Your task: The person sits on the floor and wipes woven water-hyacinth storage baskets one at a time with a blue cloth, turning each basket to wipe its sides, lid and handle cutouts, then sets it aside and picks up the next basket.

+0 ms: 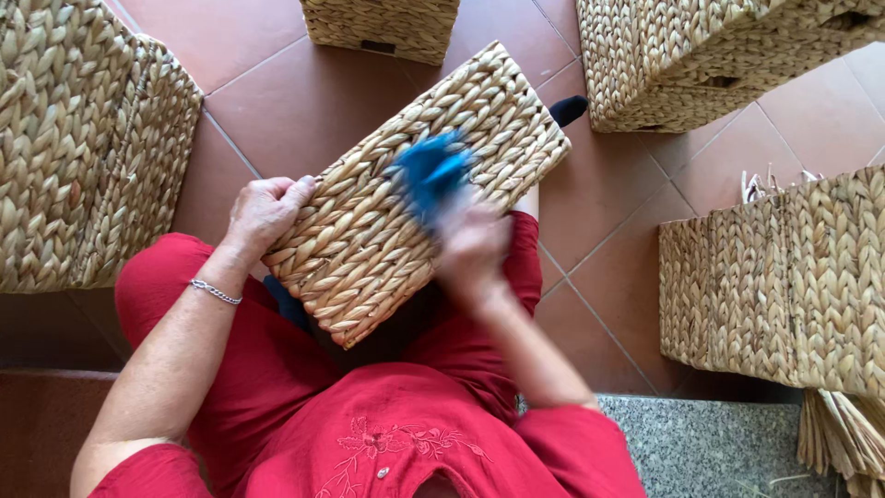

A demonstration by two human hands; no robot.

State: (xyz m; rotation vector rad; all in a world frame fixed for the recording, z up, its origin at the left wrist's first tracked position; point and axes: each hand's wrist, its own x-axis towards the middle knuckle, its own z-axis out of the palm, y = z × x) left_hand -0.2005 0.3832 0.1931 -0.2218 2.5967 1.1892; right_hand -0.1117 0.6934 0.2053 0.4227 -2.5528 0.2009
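Resting on the lap of a seated person in red clothes, the woven basket (419,189) lies tilted, its flat plaited face turned up toward the camera and its far corner reaching out over the red floor tiles (277,92). The left hand (267,210) grips the basket's near-left edge, fingers curled over the rim and thumb on the outer face, so it is closed firmly on the weave; a thin silver bracelet (216,292) sits on that wrist. The right hand (472,244) is blurred by motion over the middle of the basket's face and appears closed around a blue tool (430,171), perhaps a brush or a cloth, which touches the weave; how tightly the fingers wrap it cannot be told through the blur. Judging by its braided dried-fibre build, the basket is likely light and fairly stiff, with a rough, non-slippery surface, though loose strands could snag or fray; the rim and edges, where the left hand already holds, look like the soundest places to grip, since the flat face may flex under pressure. Around it stand more baskets of the same weave: one large basket (83,138) to the left, a small one (383,28) at the top, another (701,55) at the upper right, and one (784,286) at the right with a bundle of loose straw (843,438) below it. A grey stone step (710,447) shows near the right knee.
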